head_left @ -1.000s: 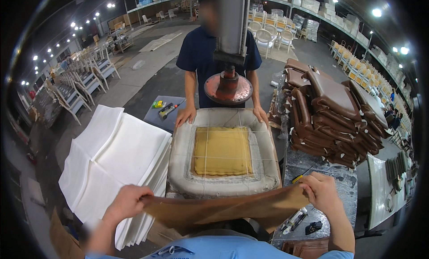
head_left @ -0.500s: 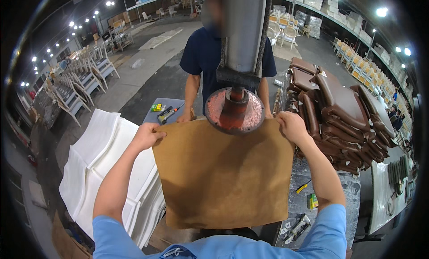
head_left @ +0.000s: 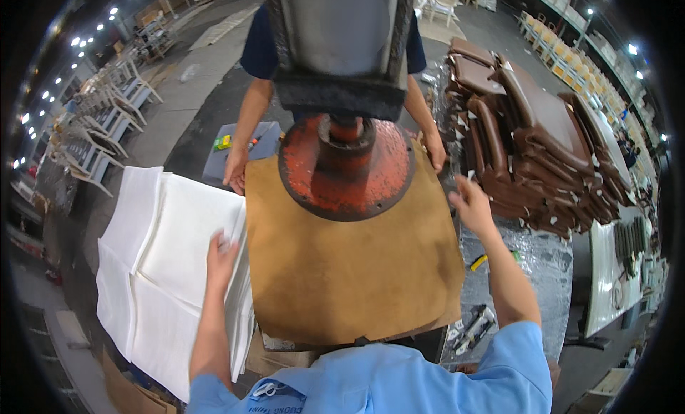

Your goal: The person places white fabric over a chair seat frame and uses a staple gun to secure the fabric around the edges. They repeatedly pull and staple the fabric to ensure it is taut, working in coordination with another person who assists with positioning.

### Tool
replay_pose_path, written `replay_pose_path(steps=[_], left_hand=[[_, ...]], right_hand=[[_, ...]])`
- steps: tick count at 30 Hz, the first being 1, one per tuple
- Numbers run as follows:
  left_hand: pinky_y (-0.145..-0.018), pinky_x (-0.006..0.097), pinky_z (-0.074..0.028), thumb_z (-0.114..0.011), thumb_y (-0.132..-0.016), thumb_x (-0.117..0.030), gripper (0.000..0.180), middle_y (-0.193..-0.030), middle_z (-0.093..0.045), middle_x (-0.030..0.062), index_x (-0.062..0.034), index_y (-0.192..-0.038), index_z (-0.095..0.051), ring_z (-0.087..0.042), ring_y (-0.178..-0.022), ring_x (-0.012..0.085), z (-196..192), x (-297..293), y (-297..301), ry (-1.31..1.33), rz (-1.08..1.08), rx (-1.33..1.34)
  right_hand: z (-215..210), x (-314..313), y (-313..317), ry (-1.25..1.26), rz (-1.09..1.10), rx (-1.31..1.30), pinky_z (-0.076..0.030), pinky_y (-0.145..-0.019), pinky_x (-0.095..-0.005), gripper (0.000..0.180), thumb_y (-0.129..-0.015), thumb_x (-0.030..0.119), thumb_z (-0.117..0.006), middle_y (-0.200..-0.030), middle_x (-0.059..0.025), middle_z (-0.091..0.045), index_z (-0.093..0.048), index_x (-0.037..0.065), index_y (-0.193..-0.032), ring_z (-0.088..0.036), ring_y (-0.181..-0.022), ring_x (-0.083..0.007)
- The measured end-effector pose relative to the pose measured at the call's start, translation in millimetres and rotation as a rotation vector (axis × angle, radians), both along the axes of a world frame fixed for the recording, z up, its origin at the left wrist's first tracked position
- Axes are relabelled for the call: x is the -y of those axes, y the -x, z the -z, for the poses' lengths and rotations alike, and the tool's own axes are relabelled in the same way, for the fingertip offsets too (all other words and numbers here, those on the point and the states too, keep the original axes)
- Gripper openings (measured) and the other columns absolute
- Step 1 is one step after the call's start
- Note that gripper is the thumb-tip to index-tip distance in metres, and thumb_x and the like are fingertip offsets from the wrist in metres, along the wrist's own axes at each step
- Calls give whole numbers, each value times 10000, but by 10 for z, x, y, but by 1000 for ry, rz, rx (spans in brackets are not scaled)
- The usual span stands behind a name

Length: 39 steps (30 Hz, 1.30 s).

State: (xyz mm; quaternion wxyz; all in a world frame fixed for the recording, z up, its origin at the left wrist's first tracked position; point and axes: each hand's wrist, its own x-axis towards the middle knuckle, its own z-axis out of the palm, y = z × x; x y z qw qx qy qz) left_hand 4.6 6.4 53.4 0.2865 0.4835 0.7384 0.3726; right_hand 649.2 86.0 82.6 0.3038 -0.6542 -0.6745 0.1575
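Note:
A tan-brown sheet (head_left: 349,285) lies spread in front of me, its material unclear. Above its far half hangs a round red metal press disc (head_left: 307,175) on a thick grey column (head_left: 339,36); I cannot tell whether it touches the sheet. My left hand (head_left: 222,260) is off the sheet's left edge, over white padding sheets (head_left: 187,228), holding nothing, its fingers slightly blurred but apart. Just off the right edge, my right hand (head_left: 472,205) is open with thumb and fingers apart. Across from me, a co-worker's hands (head_left: 237,168) are at the sheet's two far corners.
Brown upholstered cushions (head_left: 535,143) are piled at the right. A dark plastic-covered surface (head_left: 514,271) beside me carries a yellow-handled tool (head_left: 479,262) and a metal hand tool (head_left: 474,330). A grey tray (head_left: 217,164) with small items sits far left. Chairs (head_left: 107,121) stand beyond.
Both my hands have let go of the sheet's edges and moved outward, the left one also nearer to me. The sheet now lies lower under the disc. The co-worker's hands show more fully at its far corners.

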Motion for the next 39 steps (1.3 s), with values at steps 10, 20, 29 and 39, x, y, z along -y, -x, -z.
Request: replay_pose_path(steps=[10, 20, 29, 39], left_hand=[[-703, 302, -482, -810, -1038, -189, 343, -953, -692, 61, -25, -1255, -601, -612, -806, 128, 592, 1467, -218, 304, -61, 480], [-576, 294, -396, -731, -1095, -210, 205, -740, -577, -33, -63, -980, -646, -495, -637, 79, 480, 1119, 8, 283, 4, 396], [-766, 391, -504, -600, -1156, -365, 355, -890, -669, 65, -23, -1084, -664, -603, -823, 186, 746, 1396, -288, 21, -150, 335], [-880, 613, -507, -457, -1176, -455, 422, -1039, -705, 287, -62, -1092, -584, -671, -1031, 526, 830, 1586, -637, -70, -426, -68]], right_hand=[[750, 2002, -10, 514, 409, -697, -496, -702, -290, 221, -1048, 234, -789, -901, -5, -727, -740, 21, -1078, -631, -788, -88], [876, 2147, 313, 327, 407, -517, -422, -598, -284, 220, -1049, 205, -780, -771, 28, -647, -675, 72, -910, -540, -659, -78], [1026, 2165, 286, 176, 376, -578, -442, -574, -327, 209, -1033, 186, -770, -770, -6, -646, -673, 29, -935, -561, -634, -122], [982, 2051, 315, -60, 259, -54, -557, -788, -321, 271, -1030, 178, -803, -983, -72, -734, -713, -3, -1210, -664, -863, -175]])
